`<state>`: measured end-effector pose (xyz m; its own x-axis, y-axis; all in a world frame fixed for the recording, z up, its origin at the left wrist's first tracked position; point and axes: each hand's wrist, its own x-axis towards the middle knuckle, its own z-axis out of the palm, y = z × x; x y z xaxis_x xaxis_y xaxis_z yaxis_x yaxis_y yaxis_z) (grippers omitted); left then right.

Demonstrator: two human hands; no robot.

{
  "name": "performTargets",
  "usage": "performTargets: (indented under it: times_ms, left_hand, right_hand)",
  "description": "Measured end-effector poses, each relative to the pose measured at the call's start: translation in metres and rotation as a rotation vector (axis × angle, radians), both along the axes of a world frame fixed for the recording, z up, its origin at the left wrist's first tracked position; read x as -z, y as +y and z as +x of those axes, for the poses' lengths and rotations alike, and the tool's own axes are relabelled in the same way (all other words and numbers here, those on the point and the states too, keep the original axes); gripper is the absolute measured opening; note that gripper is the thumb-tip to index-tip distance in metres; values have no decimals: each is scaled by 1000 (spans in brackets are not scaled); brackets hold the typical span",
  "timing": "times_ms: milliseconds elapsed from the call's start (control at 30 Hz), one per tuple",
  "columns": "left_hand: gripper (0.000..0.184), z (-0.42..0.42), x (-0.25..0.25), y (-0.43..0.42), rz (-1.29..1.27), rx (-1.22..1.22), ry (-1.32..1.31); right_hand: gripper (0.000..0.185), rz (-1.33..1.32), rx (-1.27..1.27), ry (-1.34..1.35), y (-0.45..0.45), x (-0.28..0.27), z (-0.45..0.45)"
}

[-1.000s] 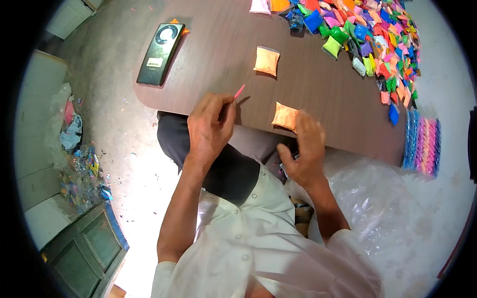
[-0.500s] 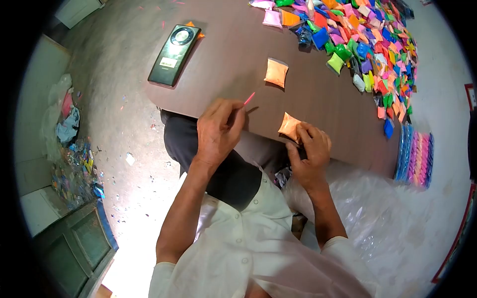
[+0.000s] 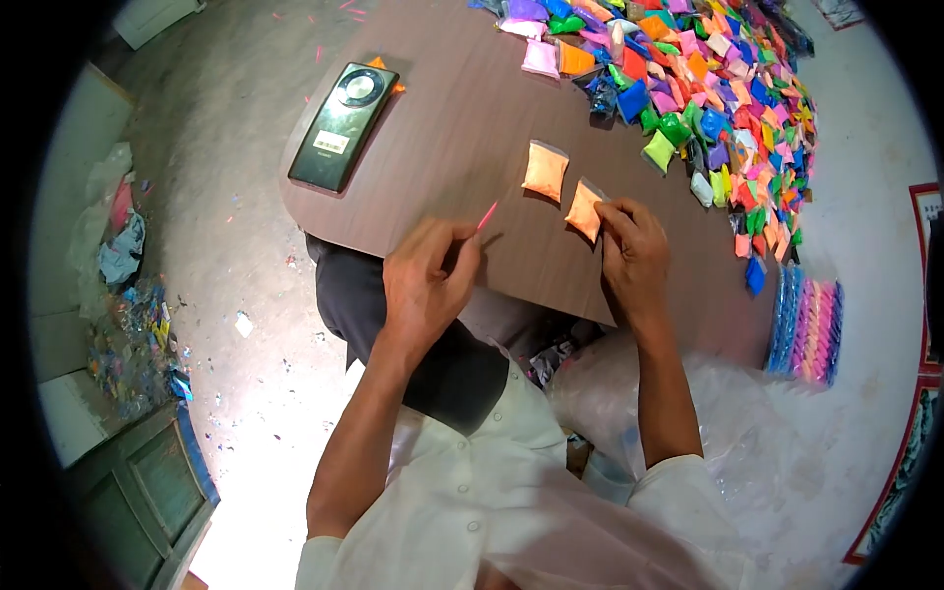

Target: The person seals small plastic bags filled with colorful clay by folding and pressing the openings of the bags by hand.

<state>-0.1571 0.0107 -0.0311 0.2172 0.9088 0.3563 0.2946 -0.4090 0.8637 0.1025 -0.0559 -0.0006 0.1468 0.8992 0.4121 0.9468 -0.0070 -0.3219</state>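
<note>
My left hand [image 3: 431,278] hovers over the table's near edge, its fingers pinched on a thin pink strip [image 3: 488,215] that points away from me. My right hand [image 3: 634,251] grips a small orange packet [image 3: 584,210] by its right side, with thumb and fingers together. The packet is tilted and looks like a clear pouch with a soft orange filling. Just beyond it to the left, a second orange packet [image 3: 545,172] lies flat on the brown table [image 3: 433,157]; a narrow gap separates the two.
A dark phone-like device [image 3: 344,128] lies at the table's left, with orange bits under its far end. Many colourful packets [image 3: 688,88] are heaped at the far right. Long wrapped bundles [image 3: 811,329] stand off the right edge. Clear plastic sheeting [image 3: 678,393] is beside my lap.
My right hand has carried its orange packet away from the near edge, close to the other orange packet. My left hand keeps the pink strip in about the same place. The view has shifted slightly.
</note>
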Motion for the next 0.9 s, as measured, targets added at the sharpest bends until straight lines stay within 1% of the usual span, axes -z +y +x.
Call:
performTargets:
  times_ms: [67,133,200,267,333,467,633,900]
  left_hand:
    - [5,0,0,0,-20,-4,-6]
    - [4,2,0,1,-4,-16,-24]
    - [4,4,0,2,11,-23,-40]
    - [6,2,-1,2,-13,0,-3]
    - [6,3,-3,2,-19,7,12]
    - [5,4,-1,3,9,-1,24]
    - [5,6,-3,2,1,-15,35]
    - [5,11,-2,1,30,-50,44]
  right_hand:
    - [23,28,-13,-5,5,1,1]
    - [24,90,23,228,7,-2,-10]
    - [24,93,6,228,6,-10,-26]
    - [25,97,-4,232,6,-9,-27]
    - [28,53,-14,68,8,2,-20]
    - [30,81,9,95,21,8,-13]
    - [28,80,-16,45,32,9,-12]
    - [25,107,-4,75,34,9,-14]
